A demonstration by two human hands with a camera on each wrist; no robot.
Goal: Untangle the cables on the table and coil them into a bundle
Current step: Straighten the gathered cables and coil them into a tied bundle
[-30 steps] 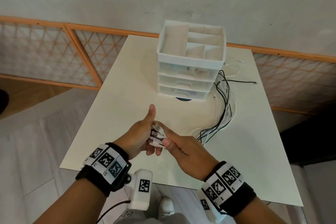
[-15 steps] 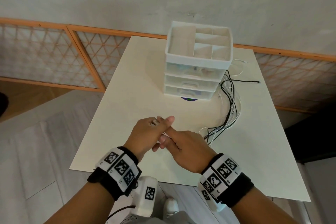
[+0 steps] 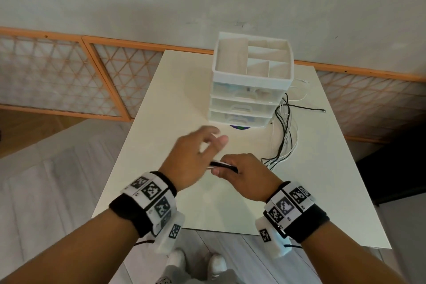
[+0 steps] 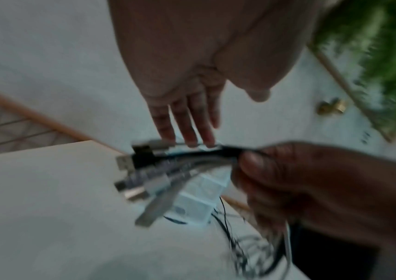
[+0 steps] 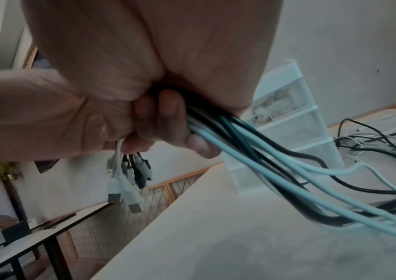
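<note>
The right hand (image 3: pixel 244 174) fists the USB cables (image 5: pixel 276 151), while at its ten o'clock the left hand (image 3: pixel 191 157) spreads, holding nothing.

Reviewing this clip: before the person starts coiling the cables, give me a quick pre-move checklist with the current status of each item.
1. Plug ends gathered in one grip: ok. The right hand holds the cables just behind their plugs.
2. Left hand free to guide the coil: ok, fingers straight and holding nothing.
3. Loose lengths untangled: not ok. They lie in crossed loops beside the drawer unit.
4. Far ends free: cannot tell. One black end lies clear on the table; others run behind the drawer unit.
5. Every cable included in the grip: cannot tell.
</note>
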